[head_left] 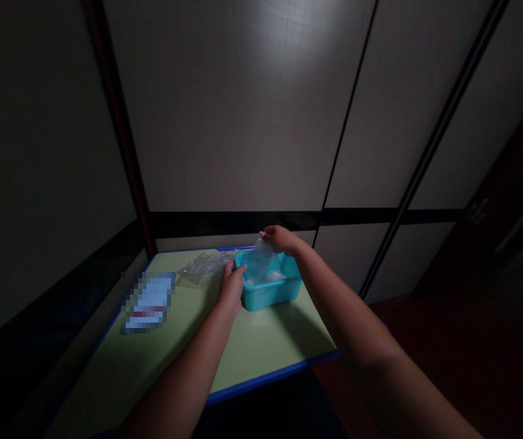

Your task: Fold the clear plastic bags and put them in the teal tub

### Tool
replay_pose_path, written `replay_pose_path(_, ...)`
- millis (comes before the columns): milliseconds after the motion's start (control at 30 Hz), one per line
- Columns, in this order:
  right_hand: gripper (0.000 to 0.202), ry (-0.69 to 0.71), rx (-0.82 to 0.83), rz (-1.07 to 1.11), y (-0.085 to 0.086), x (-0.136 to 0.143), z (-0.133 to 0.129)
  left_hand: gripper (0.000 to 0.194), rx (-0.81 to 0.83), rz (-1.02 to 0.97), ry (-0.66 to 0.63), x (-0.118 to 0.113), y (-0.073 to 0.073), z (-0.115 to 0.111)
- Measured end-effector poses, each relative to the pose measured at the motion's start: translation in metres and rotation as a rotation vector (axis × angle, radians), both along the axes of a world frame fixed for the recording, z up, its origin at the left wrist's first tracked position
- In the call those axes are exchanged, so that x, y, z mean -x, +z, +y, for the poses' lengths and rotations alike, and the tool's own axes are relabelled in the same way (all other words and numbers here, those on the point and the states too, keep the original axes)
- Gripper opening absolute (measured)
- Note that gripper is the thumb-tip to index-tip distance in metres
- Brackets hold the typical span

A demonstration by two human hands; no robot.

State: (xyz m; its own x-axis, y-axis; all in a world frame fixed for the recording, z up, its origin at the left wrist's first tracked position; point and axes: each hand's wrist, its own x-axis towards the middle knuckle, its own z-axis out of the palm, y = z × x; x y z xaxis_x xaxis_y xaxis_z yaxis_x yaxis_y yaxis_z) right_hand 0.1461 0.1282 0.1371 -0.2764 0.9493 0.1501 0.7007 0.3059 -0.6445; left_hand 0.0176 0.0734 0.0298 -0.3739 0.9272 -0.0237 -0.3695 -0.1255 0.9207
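Note:
A turquoise plastic box [273, 297] stands on the green table top, with something whitish inside that I cannot make out. My left hand [232, 289] is closed on the box's left wall, thumb over the rim. Above the far side of the box, my right hand [280, 238] pinches the top of a small translucent plastic bag [262, 261], which hangs down into the box. Just left of the box lies a crumpled clear plastic sheet or bag [204, 268], partly behind my left hand.
The green table [261, 360] has a blue edge. At its left side lies a pale, pixelated flat item [151, 302]. Tall cabinet panels [243, 122] rise directly behind the table. Reddish-brown floor [407, 360] shows on the right, and the room is dim.

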Motion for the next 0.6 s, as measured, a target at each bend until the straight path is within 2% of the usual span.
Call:
replay_pose_path(167, 0.027, 0.045, -0.094, -0.029, 0.001, 0.002, 0.007, 0.025, -0.051, 0.103, 0.132, 0.005, -0.001, 0.002)
replay_pose_path(400, 0.020, 0.080, -0.332, -0.114, 0.003, 0.003, 0.010, 0.029, -0.301, 0.354, 0.224, 0.010, -0.003, -0.005)
replay_pose_path(500, 0.020, 0.229, -0.398, -0.082, 0.002, 0.002, 0.007, 0.036, -0.421, 0.431, 0.209, 0.008, 0.004, -0.014)
replay_pose_path(600, 0.022, 0.425, -0.385, 0.039, 0.005, -0.001, 0.003, 0.043, -0.476, 0.459, 0.170, 0.007, 0.023, -0.015)
